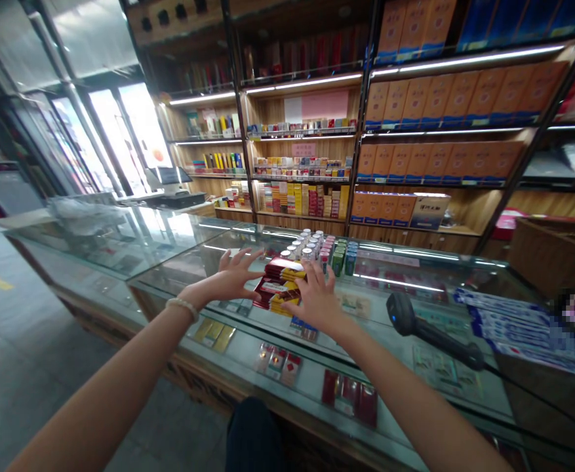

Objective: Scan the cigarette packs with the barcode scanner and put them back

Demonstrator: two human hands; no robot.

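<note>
A stack of flat, glossy packets in dark red and yellow [271, 286] lies on the glass counter [169, 278] between my two hands. To its left is my left hand [228, 278], fingers spread and thumb reaching to the stack's edge; a pale beaded bracelet circles that wrist. My right hand [319, 298] rests against the stack's right side with its fingers apart, covering part of the yellow packets. Just behind the stack stand rows of small white-capped containers [292, 250], with pink [326, 249], green [339, 255] and blue ones [351, 257] beside them.
A black corded handheld scanner [432, 334] lies to the right. Beyond it are blue-and-white packets [508, 321] and a cardboard box [557, 255]. Packs show under the glass. Shelves with orange boxes [425, 101] line the back wall; a monitor [166, 177] stands far left.
</note>
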